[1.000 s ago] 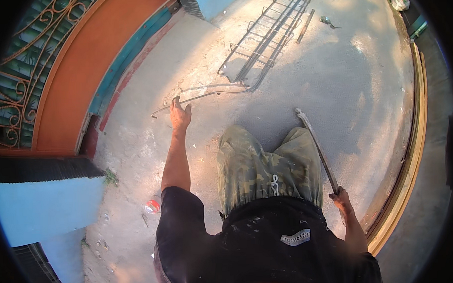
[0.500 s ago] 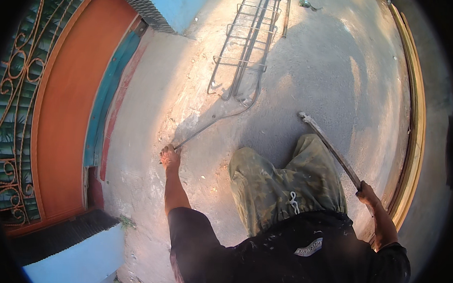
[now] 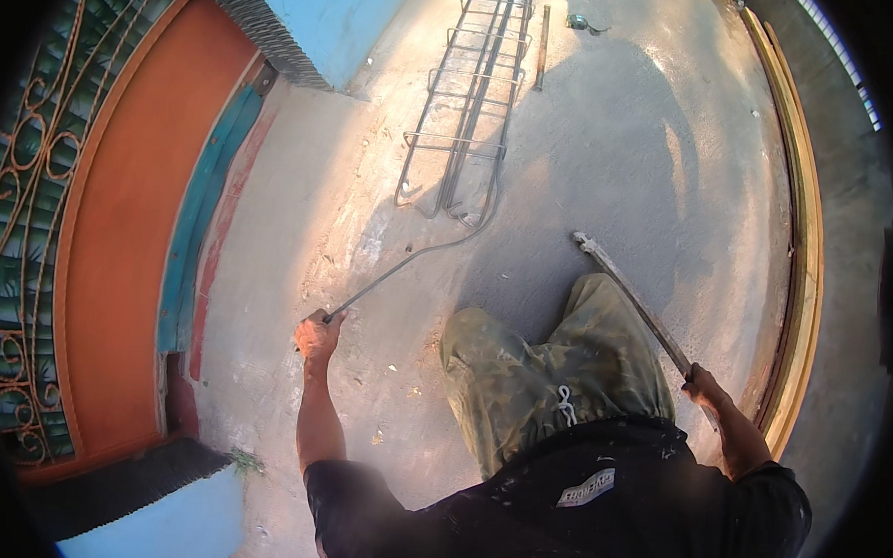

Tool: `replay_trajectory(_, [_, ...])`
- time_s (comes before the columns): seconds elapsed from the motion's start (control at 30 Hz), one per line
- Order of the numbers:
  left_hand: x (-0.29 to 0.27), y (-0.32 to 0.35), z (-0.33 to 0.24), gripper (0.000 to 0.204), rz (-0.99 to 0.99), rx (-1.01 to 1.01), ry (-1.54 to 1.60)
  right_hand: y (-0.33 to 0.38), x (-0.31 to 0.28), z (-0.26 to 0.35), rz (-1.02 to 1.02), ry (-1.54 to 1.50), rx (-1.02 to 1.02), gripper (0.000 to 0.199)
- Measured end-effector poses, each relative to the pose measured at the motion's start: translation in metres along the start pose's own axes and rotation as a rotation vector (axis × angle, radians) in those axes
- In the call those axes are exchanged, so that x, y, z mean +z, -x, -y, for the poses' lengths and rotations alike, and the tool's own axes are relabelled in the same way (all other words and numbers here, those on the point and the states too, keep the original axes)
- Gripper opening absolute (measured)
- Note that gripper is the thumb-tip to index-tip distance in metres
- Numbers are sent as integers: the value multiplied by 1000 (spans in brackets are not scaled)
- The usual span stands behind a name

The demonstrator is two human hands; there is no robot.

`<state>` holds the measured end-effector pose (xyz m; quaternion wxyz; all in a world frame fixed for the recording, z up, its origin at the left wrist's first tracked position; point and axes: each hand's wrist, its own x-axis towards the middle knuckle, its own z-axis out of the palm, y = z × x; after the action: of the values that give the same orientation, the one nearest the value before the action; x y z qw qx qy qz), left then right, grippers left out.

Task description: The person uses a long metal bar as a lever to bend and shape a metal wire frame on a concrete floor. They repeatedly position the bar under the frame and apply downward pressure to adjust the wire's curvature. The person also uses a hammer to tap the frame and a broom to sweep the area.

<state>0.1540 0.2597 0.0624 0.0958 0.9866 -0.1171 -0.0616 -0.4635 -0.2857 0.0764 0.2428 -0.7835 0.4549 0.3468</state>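
My left hand (image 3: pixel 317 335) is closed round the free end of a bent steel rebar rod (image 3: pixel 393 269). From there the rod runs forward and right, curving up along the right edge of a long rebar cage (image 3: pixel 462 122) with rectangular stirrups. The cage lies on the concrete ahead of me. In my right hand (image 3: pixel 705 388), out to the right, is the lower part of a long metal rebar bending bar (image 3: pixel 638 297). Its whitish, notched head points forward and left, just beyond my knees, apart from the rod.
Right of the cage lie a short pipe-like bar (image 3: pixel 542 48) and a small greenish object (image 3: pixel 579 23) I cannot make out. Long timber boards (image 3: pixel 807 223) line the right side. An orange wall (image 3: pixel 139 219) with a scrollwork grille (image 3: pixel 38 157) stands at left.
My left hand has shifted left and slightly nearer, still gripping the rod's end. The scene has moved a little with my head; the bending bar stays in my right hand.
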Motion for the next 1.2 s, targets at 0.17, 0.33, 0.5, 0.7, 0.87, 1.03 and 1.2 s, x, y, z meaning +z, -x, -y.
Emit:
replay_trajectory(0.17, [-26, -28, -24, 43, 37, -24, 57, -54, 38, -80, 18, -55, 163, 34])
replay_trajectory(0.33, [-2, -54, -43, 43, 76, -123, 100, -90, 59, -79, 145, -79, 218, 41])
replay_trajectory(0.5, [30, -125, -94, 43, 102, -101, 141, -78, 50, -123, 129, -117, 288, 44])
replay_trajectory(0.7, [32, -188, -171, 46, 123, -98, 81, -104, 51, -76, 249, 127, 247, 50])
replay_trajectory(0.87, [65, -215, -190, 45, 147, -90, 144, -133, 19, -125, 361, 365, 142, 54])
replay_trajectory(1.03, [13, -244, -177, 44, 71, -65, -5, -212, -74, 72, -34, 177, -147, 39])
replay_trajectory(1.2, [26, -248, -171, 45, 122, -106, 50, -297, -172, 286, -254, -149, -542, 46])
